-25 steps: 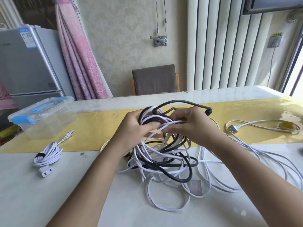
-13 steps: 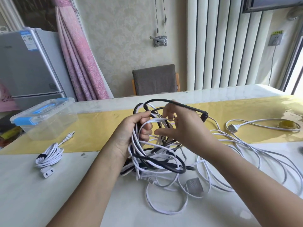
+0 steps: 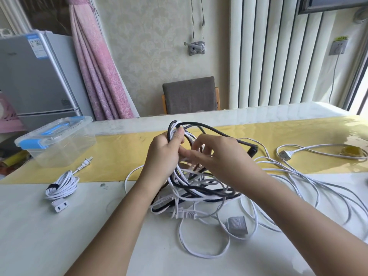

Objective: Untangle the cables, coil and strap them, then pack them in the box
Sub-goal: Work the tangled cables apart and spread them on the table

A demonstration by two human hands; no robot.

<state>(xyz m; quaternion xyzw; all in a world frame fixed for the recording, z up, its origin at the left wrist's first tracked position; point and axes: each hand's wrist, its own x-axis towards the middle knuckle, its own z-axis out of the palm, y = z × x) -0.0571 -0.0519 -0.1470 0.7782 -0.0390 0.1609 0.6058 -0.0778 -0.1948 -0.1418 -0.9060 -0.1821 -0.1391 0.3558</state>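
A tangle of black and white cables hangs above the table's middle. My left hand grips a bunch of its black and white strands at the top, thumb up. My right hand reaches into the tangle beside it, its fingers among the white strands; whether they pinch one I cannot tell. A black cable runs from the top to a black plug on the right. A white coiled cable with a black strap lies at the left. The clear box with blue latches stands closed at far left.
Loose white cable loops spread over the right side of the table, ending in a white plug. A grey socket end lies below the tangle. A yellow runner crosses the table. A chair stands behind it.
My left hand has lifted the bunch higher and shifted its grip to the top loops. My right hand has moved in closer to the left, fingers working into the strands.
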